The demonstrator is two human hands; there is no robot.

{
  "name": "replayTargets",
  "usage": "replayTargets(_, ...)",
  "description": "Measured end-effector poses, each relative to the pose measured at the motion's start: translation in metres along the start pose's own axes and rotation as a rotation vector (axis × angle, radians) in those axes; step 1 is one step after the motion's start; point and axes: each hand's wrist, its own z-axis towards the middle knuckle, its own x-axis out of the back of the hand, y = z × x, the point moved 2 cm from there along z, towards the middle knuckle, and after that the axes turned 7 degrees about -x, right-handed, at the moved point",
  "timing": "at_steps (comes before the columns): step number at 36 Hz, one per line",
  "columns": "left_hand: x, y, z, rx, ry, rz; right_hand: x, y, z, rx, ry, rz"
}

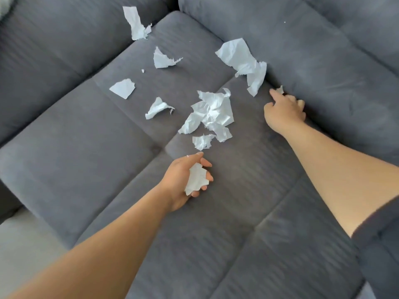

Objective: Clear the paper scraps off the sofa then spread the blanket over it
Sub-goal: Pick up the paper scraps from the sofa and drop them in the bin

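My left hand (186,178) has its fingers (206,164) curled round a crumpled white paper wad (197,180). My right hand (285,111) looks to be pinching a tiny white scrap (280,90) at the backrest crease of the grey ribbed sofa (86,158). I'd grab the small torn white piece (203,141) next: it's just past the left fingertips, so left's nearer.

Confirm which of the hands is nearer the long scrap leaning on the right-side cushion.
Right. The right hand is just beside the long scrap's lower end, pinching a small bit. The left hand, gripping another scrap, is much farther, on the near side of the crumpled pile.
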Motion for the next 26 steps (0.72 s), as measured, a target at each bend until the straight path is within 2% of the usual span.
replayTargets(3, -0.001, 0.000, 0.001, 0.003, -0.004, -0.007, -0.005, -0.001, -0.004, -0.040, 0.092, 0.040)
replayTargets(6, 0.000, 0.001, 0.001, 0.010, 0.001, -0.014, -0.004, 0.004, -0.023, -0.018, 0.236, 0.263)
replayTargets(9, -0.002, 0.003, -0.001, 0.018, 0.003, -0.024, 0.002, 0.003, -0.069, 0.059, 0.296, 0.539)
replayTargets(11, -0.002, 0.004, -0.002, 0.025, 0.014, -0.035, 0.007, 0.000, -0.115, 0.122, 0.305, 0.681)
replayTargets(13, -0.002, 0.004, -0.003, 0.028, 0.018, -0.051, 0.004, -0.004, -0.164, 0.244, 0.227, 0.742)
replayTargets(17, -0.003, 0.005, -0.003, 0.042, -0.027, -0.084, -0.011, -0.013, -0.231, 0.474, -0.028, 0.620)
replayTargets(20, -0.002, 0.005, -0.004, 0.050, -0.031, -0.046, -0.022, -0.021, -0.239, 0.657, -0.264, 0.182)
replayTargets(22, -0.004, 0.004, -0.005, 0.018, -0.039, 0.005, -0.019, -0.029, -0.229, 0.772, -0.253, 0.069)
replayTargets(23, -0.005, 0.004, -0.006, 0.001, -0.031, 0.029, -0.013, -0.033, -0.221, 0.760, -0.221, 0.132)
replayTargets(26, -0.006, 0.006, -0.006, 0.001, -0.019, 0.027, 0.007, -0.045, -0.184, 0.586, -0.117, 0.377)
